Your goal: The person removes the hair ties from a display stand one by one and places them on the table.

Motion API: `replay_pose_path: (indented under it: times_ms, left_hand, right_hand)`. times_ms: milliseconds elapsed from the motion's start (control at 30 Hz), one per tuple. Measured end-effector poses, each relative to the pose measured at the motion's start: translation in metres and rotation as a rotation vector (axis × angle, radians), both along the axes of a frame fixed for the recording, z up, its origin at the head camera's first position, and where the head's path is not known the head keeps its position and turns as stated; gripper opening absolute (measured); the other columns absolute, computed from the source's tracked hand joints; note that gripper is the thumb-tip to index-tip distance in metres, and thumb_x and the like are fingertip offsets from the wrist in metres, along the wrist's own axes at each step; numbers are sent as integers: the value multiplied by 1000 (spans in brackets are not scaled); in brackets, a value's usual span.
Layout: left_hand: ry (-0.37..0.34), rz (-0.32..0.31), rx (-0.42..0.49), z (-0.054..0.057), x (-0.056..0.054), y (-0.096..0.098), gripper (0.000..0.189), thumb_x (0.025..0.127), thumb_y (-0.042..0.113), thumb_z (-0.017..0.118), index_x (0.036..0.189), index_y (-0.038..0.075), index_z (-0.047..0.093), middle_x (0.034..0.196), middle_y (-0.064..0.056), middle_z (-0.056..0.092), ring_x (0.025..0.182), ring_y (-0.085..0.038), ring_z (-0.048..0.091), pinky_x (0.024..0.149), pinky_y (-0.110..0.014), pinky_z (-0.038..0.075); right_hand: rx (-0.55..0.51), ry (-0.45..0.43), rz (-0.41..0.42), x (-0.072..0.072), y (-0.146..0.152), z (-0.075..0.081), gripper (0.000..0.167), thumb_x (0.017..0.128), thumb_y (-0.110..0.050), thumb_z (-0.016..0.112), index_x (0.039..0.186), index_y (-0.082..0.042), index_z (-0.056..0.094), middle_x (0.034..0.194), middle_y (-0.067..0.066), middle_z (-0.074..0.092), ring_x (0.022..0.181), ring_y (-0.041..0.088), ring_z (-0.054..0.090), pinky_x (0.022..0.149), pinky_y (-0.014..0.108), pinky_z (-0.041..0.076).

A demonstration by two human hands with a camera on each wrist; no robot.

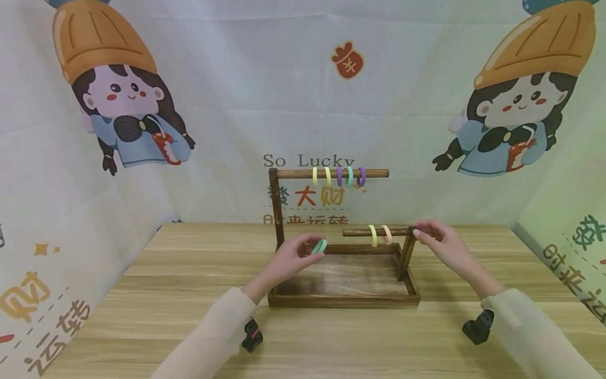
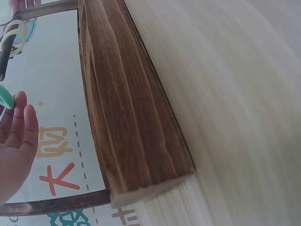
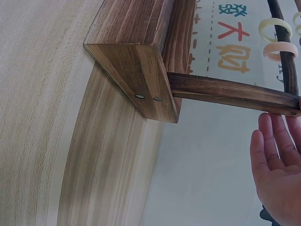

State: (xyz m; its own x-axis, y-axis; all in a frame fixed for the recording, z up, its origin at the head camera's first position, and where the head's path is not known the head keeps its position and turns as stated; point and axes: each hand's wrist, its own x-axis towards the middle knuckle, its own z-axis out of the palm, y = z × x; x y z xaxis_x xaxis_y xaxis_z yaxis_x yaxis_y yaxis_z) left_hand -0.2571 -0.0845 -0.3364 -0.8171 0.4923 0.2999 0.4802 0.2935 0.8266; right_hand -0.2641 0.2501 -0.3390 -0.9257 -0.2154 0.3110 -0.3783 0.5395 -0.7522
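Observation:
My left hand point(image 1: 295, 255) pinches a mint-green hair tie point(image 1: 320, 246) between thumb and fingertips, left of the free end of the rack's lower bar point(image 1: 352, 232). Its edge shows again as a green hair tie point(image 2: 5, 98) in the left wrist view. Two hair ties hang on that bar, a yellow one point(image 1: 373, 236) and a peach one point(image 1: 387, 235). At the top of the short post point(image 1: 406, 255), my right hand point(image 1: 442, 243) holds the dark wooden rack point(image 1: 343, 301), thumb in front; in the right wrist view its other fingers lie nearly straight against the post.
Several hair ties in yellow, purple point(image 1: 339, 176) and mint hang on the upper bar point(image 1: 293, 173), which a tall post point(image 1: 276, 210) carries at the left. The rack's shallow tray base stands on a wood-grain table point(image 1: 189, 295). A printed cloth point(image 1: 236, 79) hangs behind.

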Motion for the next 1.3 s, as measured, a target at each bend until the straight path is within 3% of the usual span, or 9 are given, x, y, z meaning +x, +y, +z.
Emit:
replay_pose_path:
  times_ms: [300, 533, 800, 1300]
  left_hand:
    - [69, -14, -59, -2, 6, -11, 28, 86, 7, 58, 112, -3, 54, 97, -12, 58, 79, -23, 54, 67, -34, 47]
    - [68, -17, -114, -33, -8, -26, 30, 85, 25, 60, 110, 9, 59, 90, 2, 56, 75, -14, 53, 64, -28, 47]
    - [75, -51, -107, -35, 2, -34, 29, 83, 20, 63, 109, 7, 59, 89, -1, 53, 74, -21, 53, 61, -26, 47]
    - [76, -95, -140, -46, 16, -53, 30, 80, 9, 66, 108, 2, 59, 88, -7, 54, 70, -11, 51, 57, -25, 48]
  right_hand:
    - [-7, -4, 4, 1, 0, 1, 41, 93, -30, 45, 119, 2, 48, 112, 19, 53, 99, 31, 51, 80, 44, 42]
    - [8, 4, -6, -1, 0, -1, 40, 93, -30, 45, 118, 2, 49, 111, 18, 53, 97, 28, 51, 77, 39, 44]
    - [8, 12, -7, -1, -1, -1, 40, 93, -29, 45, 116, 2, 50, 109, 18, 54, 95, 28, 51, 78, 44, 44]
    - [13, 3, -7, 0, 0, 0, 41, 93, -30, 44, 118, 2, 49, 111, 19, 53, 99, 31, 51, 80, 45, 43]
